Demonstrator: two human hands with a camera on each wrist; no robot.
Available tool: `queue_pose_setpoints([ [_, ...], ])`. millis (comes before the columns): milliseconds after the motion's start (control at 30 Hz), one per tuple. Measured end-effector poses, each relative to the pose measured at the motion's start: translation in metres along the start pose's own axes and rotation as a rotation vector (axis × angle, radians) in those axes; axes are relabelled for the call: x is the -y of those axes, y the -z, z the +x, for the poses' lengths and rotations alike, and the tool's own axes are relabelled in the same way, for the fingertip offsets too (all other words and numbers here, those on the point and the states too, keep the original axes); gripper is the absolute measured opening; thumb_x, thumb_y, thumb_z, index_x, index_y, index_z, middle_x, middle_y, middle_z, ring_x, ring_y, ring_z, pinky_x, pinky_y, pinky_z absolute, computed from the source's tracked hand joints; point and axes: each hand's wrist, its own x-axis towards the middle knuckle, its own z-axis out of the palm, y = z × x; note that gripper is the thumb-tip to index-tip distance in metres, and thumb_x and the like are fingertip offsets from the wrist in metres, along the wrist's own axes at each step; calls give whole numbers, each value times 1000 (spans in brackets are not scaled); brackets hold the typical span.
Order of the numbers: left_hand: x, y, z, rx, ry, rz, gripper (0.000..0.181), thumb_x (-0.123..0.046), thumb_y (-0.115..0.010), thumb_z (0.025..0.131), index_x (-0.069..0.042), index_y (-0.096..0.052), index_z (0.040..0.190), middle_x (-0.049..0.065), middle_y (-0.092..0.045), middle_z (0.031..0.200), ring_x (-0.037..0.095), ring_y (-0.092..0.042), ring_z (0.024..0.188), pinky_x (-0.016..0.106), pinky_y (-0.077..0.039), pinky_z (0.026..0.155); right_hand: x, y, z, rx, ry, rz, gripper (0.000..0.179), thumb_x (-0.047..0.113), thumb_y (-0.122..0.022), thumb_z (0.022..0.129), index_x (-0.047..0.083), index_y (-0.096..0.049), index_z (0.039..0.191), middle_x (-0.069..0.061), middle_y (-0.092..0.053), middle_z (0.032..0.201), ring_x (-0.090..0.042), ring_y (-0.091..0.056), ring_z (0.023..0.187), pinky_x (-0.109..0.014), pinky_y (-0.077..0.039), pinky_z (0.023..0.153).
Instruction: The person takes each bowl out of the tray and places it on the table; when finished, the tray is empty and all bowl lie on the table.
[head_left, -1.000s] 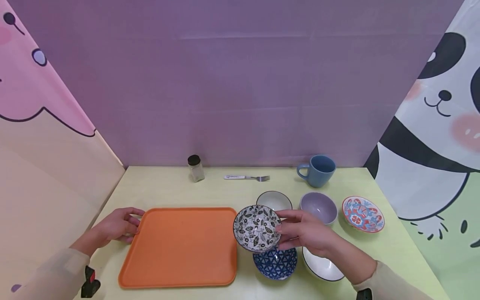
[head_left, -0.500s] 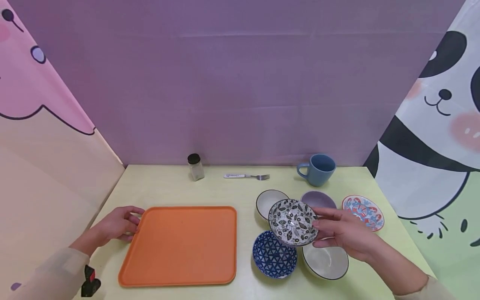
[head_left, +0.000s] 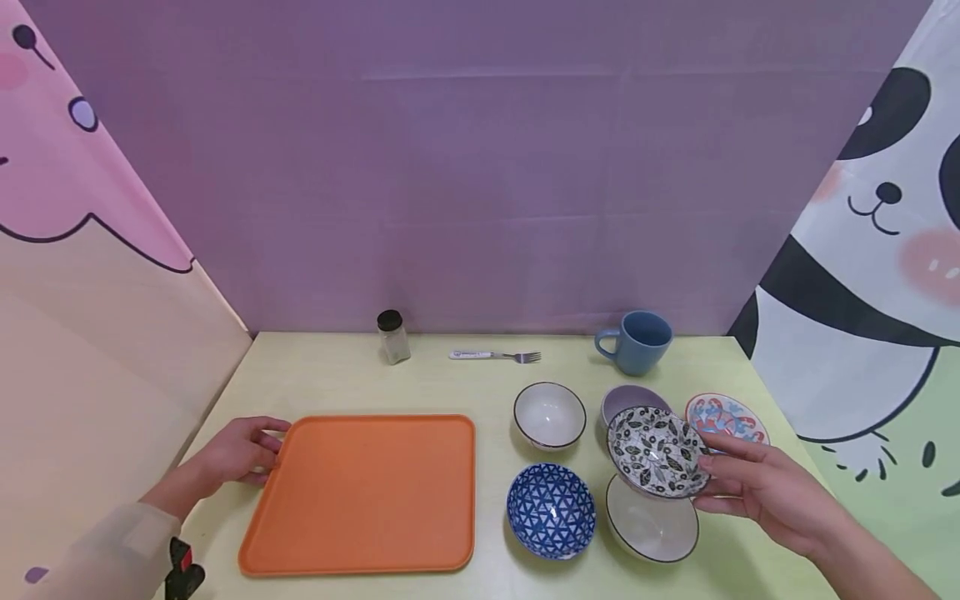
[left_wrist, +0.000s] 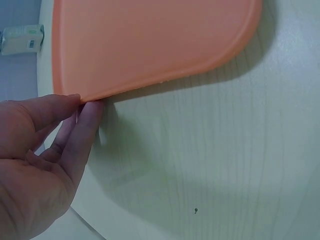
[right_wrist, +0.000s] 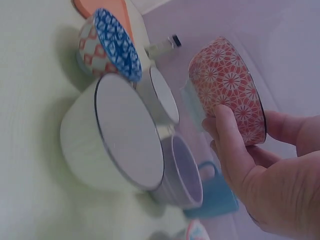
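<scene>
My right hand (head_left: 765, 483) pinches the rim of a bowl (head_left: 657, 452) with a black-and-white leaf pattern inside. In the right wrist view the outside of this bowl (right_wrist: 227, 87) is red with white flowers. It is held up over the table, in front of the purple bowl (head_left: 626, 398) and a white bowl (head_left: 652, 525), partly hiding both. At the left, my left hand (head_left: 240, 450) holds the edge of the orange tray (head_left: 367, 492). The left wrist view shows thumb and fingers pinching the rim of the tray (left_wrist: 150, 45) near a corner.
A blue triangle-patterned bowl (head_left: 551, 511) and a smaller white bowl (head_left: 550, 415) stand right of the tray. A red-and-blue patterned dish (head_left: 723, 415) sits at the far right. Along the back are a black-lidded jar (head_left: 393, 337), a fork (head_left: 495, 357) and a blue mug (head_left: 641, 343).
My right hand has carried the leaf-patterned bowl rightward, from above the blue bowl to above the purple and white bowls. My left hand stays at the tray's edge.
</scene>
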Motion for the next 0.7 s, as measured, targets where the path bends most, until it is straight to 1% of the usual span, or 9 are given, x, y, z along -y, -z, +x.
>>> queue_pose_setpoints([
  [33,0,-1,0,-3,2,0,61,7,-61,88,13,-40,144,19,-65,107,24,-68,80,41,-63,69,-1,5,-3,-13,-10,9,34,7,-48,107,32,-65,122,-1,-68,120,-23,-75,100,-42,-60,92],
  [133,-2,-2,0,-4,3,12,61,7,-60,88,13,-40,145,19,-65,108,24,-67,81,41,-63,69,-3,18,-13,-66,-41,12,34,8,-49,107,33,-65,123,1,-66,120,-25,-74,103,-44,-59,93],
  [167,-2,-2,0,-6,5,14,61,7,-60,88,13,-40,145,19,-64,108,24,-67,81,41,-63,69,-4,22,-16,-85,-55,8,34,9,-50,107,29,-62,131,2,-65,120,-25,-74,103,-44,-59,93],
  [300,-4,-2,-1,-9,11,22,60,7,-60,89,12,-39,145,20,-63,108,25,-67,81,42,-63,70,-8,36,-26,-166,-108,14,36,10,-51,107,23,-55,140,4,-64,118,-28,-73,105,-48,-58,95],
  [400,-5,-3,-1,-9,9,21,61,7,-60,89,12,-39,145,20,-63,109,25,-66,81,42,-63,70,-13,45,-34,-220,-139,18,46,11,-50,107,14,-42,152,7,-63,117,-27,-72,107,-49,-57,97],
  [467,-5,-4,0,-10,9,21,61,7,-60,88,12,-40,145,20,-63,109,24,-66,81,42,-64,70,-17,51,-38,-247,-161,17,60,13,-50,108,3,-24,161,7,-62,117,-25,-72,107,-49,-57,97],
  [533,-4,-4,1,-11,5,27,61,7,-60,88,12,-40,145,20,-63,108,24,-66,80,42,-64,70,-20,57,-43,-256,-180,-7,71,16,-49,109,-4,-6,162,7,-62,117,-25,-71,107,-49,-56,98],
  [633,-2,-3,3,-15,5,35,61,7,-59,87,12,-40,145,19,-63,108,24,-65,80,41,-63,69,-26,66,-48,-273,-226,-20,81,19,-49,109,-7,8,160,3,-61,117,-26,-71,107,-48,-56,99],
  [700,-2,-2,3,-16,6,39,61,7,-59,87,12,-40,145,19,-63,109,24,-65,80,41,-63,69,-30,72,-51,-284,-255,-33,84,21,-49,109,-7,13,158,-1,-59,119,-27,-71,107,-47,-56,99],
])
